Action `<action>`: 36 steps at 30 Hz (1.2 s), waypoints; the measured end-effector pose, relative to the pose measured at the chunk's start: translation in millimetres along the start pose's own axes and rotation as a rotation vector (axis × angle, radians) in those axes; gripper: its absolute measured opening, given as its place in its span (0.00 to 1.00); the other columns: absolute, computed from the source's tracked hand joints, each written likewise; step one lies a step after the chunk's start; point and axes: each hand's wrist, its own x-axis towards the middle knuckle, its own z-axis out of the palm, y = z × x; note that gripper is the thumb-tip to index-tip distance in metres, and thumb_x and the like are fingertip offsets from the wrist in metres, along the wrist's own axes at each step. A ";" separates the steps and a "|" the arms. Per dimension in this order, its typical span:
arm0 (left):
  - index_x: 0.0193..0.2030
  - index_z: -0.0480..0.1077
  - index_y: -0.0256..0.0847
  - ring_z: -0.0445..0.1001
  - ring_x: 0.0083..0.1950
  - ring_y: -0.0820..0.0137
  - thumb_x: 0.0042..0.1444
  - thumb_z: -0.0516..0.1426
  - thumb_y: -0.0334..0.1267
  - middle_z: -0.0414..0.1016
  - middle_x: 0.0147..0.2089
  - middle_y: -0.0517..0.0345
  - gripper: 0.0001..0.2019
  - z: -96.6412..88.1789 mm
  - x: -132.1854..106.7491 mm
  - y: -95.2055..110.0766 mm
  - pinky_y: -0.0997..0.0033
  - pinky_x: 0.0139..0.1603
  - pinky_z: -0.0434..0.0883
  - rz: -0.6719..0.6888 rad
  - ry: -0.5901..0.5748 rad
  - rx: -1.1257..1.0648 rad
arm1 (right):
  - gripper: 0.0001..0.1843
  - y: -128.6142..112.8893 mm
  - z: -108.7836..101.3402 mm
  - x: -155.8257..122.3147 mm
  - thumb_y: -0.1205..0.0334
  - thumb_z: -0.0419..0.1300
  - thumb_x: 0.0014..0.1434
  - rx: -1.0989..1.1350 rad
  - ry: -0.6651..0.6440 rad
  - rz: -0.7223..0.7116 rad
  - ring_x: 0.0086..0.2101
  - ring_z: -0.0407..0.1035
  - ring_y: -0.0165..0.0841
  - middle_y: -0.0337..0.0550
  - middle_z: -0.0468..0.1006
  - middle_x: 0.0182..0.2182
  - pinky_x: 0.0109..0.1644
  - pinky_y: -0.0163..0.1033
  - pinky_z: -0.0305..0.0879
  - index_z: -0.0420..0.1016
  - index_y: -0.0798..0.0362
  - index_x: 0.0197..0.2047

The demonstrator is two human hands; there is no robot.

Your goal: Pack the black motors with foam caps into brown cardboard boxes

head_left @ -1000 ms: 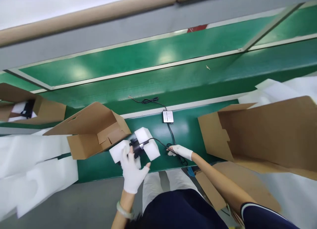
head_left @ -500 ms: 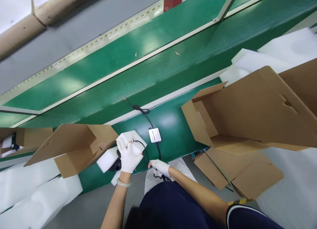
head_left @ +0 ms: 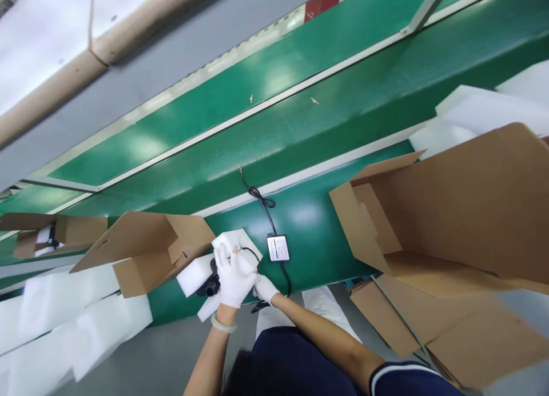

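My left hand [head_left: 234, 280], in a white glove, lies spread over a white foam block [head_left: 237, 239] and a black device [head_left: 209, 284] set in the foam. Its fingers are stretched apart. Beside it, my right hand [head_left: 265, 288], gloved too, is closed at the foam's right side, its fingertips partly hidden. Black cable [head_left: 259, 307] hangs beneath that hand. Out of the foam, a thin black cord [head_left: 251, 250] curves toward my hands. To the right rests a small silver adapter box [head_left: 278, 248] with a coiled black lead [head_left: 261, 199] above it.
Open cardboard boxes stand left [head_left: 148, 250] and right [head_left: 446, 213] on the green bench [head_left: 315, 213]. White foam pieces [head_left: 98, 327] lie at the lower left, more foam [head_left: 463, 116] at the upper right. Flattened cardboard [head_left: 398, 316] is at the lower right.
My right hand has moved up and left, now against my left hand, and the cable has drawn in with it. The whole view has shifted slightly.
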 end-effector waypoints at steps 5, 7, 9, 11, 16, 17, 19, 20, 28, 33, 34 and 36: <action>0.56 0.62 0.32 0.63 0.57 0.48 0.49 0.59 0.43 0.62 0.54 0.35 0.28 4.4 -58.7 6.4 0.44 0.55 0.65 -0.042 0.203 -0.056 | 0.14 3.0 -35.3 -3.7 0.50 0.57 0.56 0.062 0.050 -0.117 0.27 0.66 0.29 0.38 0.72 0.25 0.32 0.34 0.62 0.65 0.53 0.32; 0.55 0.62 0.32 0.64 0.57 0.49 0.52 0.57 0.43 0.62 0.53 0.35 0.26 4.3 -66.7 7.4 0.44 0.55 0.65 -0.068 0.212 -0.053 | 0.14 1.0 -41.2 -5.7 0.50 0.55 0.55 0.145 0.097 -0.191 0.27 0.66 0.29 0.39 0.72 0.27 0.33 0.35 0.62 0.65 0.53 0.34; 0.59 0.59 0.30 0.60 0.60 0.44 0.51 0.58 0.46 0.58 0.58 0.30 0.31 1.5 -57.8 5.7 0.41 0.56 0.63 -0.066 0.178 -0.013 | 0.14 -2.0 -42.7 -5.3 0.50 0.54 0.55 0.195 0.190 -0.227 0.23 0.62 0.27 0.36 0.69 0.24 0.29 0.34 0.58 0.64 0.53 0.36; 0.62 0.56 0.27 0.53 0.64 0.38 0.47 0.61 0.49 0.50 0.64 0.24 0.40 -2.9 -36.0 2.2 0.36 0.57 0.60 -0.013 0.103 0.034 | 0.13 -5.2 -41.5 -1.6 0.51 0.55 0.54 0.188 0.291 -0.221 0.20 0.56 0.25 0.33 0.66 0.22 0.25 0.32 0.54 0.63 0.53 0.36; 0.62 0.57 0.31 0.40 0.68 0.30 0.37 0.65 0.46 0.39 0.70 0.28 0.45 -10.2 17.6 -6.6 0.33 0.56 0.60 0.124 -0.141 0.056 | 0.12 -9.0 -35.8 13.3 0.55 0.57 0.51 0.170 0.388 -0.241 0.22 0.58 0.26 0.31 0.65 0.23 0.26 0.32 0.55 0.62 0.52 0.37; 0.61 0.59 0.32 0.38 0.68 0.30 0.37 0.65 0.44 0.38 0.70 0.30 0.42 -10.1 21.8 -7.8 0.34 0.56 0.61 0.132 -0.166 0.048 | 0.12 -8.6 -34.6 15.8 0.56 0.57 0.51 0.180 0.399 -0.251 0.23 0.59 0.27 0.32 0.65 0.23 0.27 0.32 0.56 0.62 0.52 0.37; 0.57 0.62 0.32 0.37 0.69 0.32 0.37 0.64 0.42 0.36 0.71 0.31 0.38 -8.9 23.9 -10.3 0.36 0.57 0.62 0.138 -0.188 0.041 | 0.11 -6.7 -32.0 19.5 0.57 0.57 0.51 0.205 0.431 -0.273 0.24 0.60 0.27 0.31 0.65 0.23 0.28 0.32 0.58 0.63 0.52 0.37; 0.56 0.63 0.31 0.36 0.69 0.33 0.38 0.63 0.41 0.36 0.71 0.31 0.36 -8.0 22.7 -11.7 0.36 0.58 0.61 0.136 -0.187 0.044 | 0.12 -5.4 -30.6 20.9 0.57 0.57 0.51 0.221 0.447 -0.282 0.24 0.60 0.27 0.32 0.65 0.24 0.29 0.33 0.59 0.64 0.52 0.38; 0.54 0.62 0.26 0.32 0.69 0.33 0.42 0.61 0.44 0.33 0.71 0.28 0.33 -3.1 17.1 -21.6 0.30 0.63 0.50 0.160 -0.166 0.049 | 0.33 1.2 -32.8 29.7 0.56 0.60 0.53 0.253 0.314 -0.386 0.38 0.69 0.34 0.46 0.73 0.45 0.40 0.39 0.69 0.61 0.49 0.62; 0.54 0.60 0.29 0.33 0.69 0.34 0.44 0.60 0.45 0.32 0.71 0.29 0.32 -2.6 19.6 -20.7 0.31 0.64 0.48 0.149 -0.171 0.054 | 0.47 6.6 -31.9 34.5 0.60 0.68 0.45 0.110 0.265 -0.385 0.48 0.68 0.40 0.43 0.72 0.53 0.51 0.45 0.67 0.55 0.44 0.67; 0.54 0.60 0.30 0.32 0.69 0.33 0.44 0.60 0.45 0.32 0.71 0.30 0.32 -2.8 19.5 -20.3 0.31 0.64 0.48 0.140 -0.180 0.054 | 0.45 7.6 -31.1 35.5 0.61 0.67 0.46 0.108 0.279 -0.384 0.48 0.68 0.40 0.43 0.72 0.54 0.52 0.45 0.66 0.57 0.44 0.66; 0.54 0.60 0.30 0.32 0.69 0.33 0.44 0.60 0.45 0.32 0.71 0.31 0.32 -3.5 18.7 -19.3 0.31 0.64 0.48 0.113 -0.196 0.053 | 0.38 8.7 -29.9 37.4 0.62 0.64 0.50 0.142 0.309 -0.402 0.50 0.67 0.40 0.43 0.70 0.56 0.54 0.44 0.65 0.61 0.45 0.64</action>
